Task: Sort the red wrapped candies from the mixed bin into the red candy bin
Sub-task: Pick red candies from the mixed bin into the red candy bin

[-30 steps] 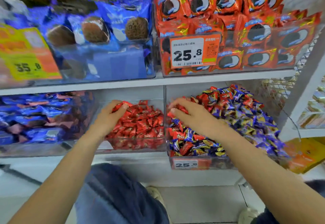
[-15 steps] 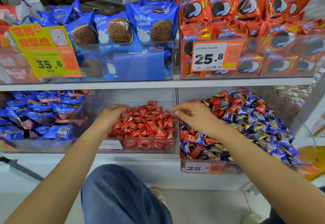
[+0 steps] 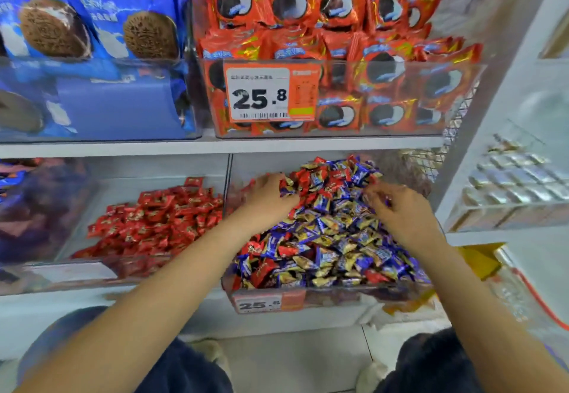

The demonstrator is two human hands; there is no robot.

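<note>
**Both hands in the mixed bin**

At frame centre, the left hand (image 3: 266, 197) lies on the candies in the mixed bin (image 3: 338, 298), its fingers hidden among them. The right hand (image 3: 400, 207) has curled, blurred fingers; its hold is unclear. The red candy bin (image 3: 101, 269) sits lower left, just beside it.

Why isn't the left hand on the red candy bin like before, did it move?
Yes. The left hand crossed rightward past the divider into the mixed bin.
</note>
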